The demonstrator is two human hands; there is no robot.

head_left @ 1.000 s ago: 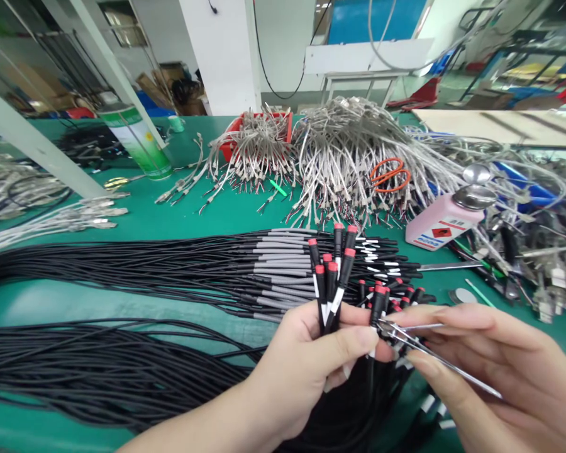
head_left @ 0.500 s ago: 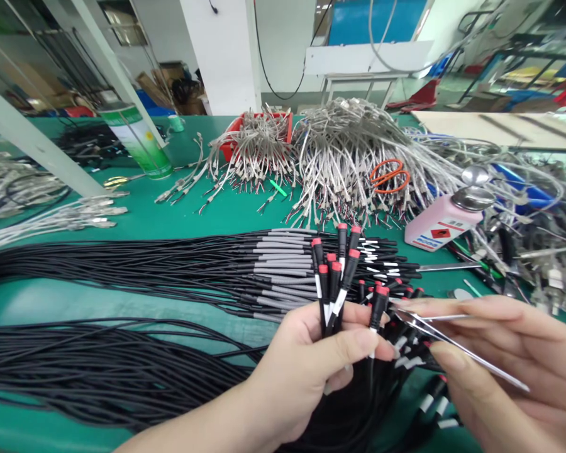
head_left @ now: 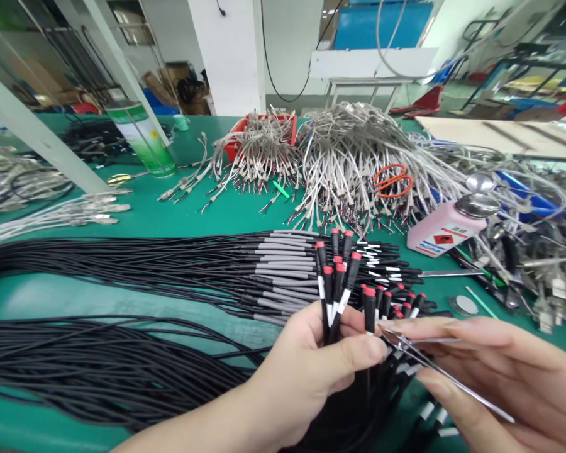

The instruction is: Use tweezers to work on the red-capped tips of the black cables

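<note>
My left hand [head_left: 321, 365] is closed around several black cables [head_left: 338, 283] with red-tipped connectors and white labels, which stand upright out of the fist. One separate black connector [head_left: 369, 305] rises between my left thumb and fingers. Metal tweezers [head_left: 446, 371] lie between the thumb and fingers of my right hand [head_left: 495, 371]. Their tips are close beside that connector's white label; I cannot tell whether they touch it. More red-tipped connectors [head_left: 405, 308] lie behind and below the hands, partly hidden.
Black cables with grey sleeves [head_left: 283, 257] stretch across the green table [head_left: 170, 217]. A second black bundle [head_left: 99, 371] lies nearer. Behind are a heap of grey cables [head_left: 353, 145], a red bin [head_left: 233, 148], orange-handled scissors [head_left: 393, 180] and a pink bottle [head_left: 446, 229].
The tweezers and my right hand have moved slightly left and down, closer to the single connector. That connector has shifted a little left and stands straighter. The view has shifted slightly.
</note>
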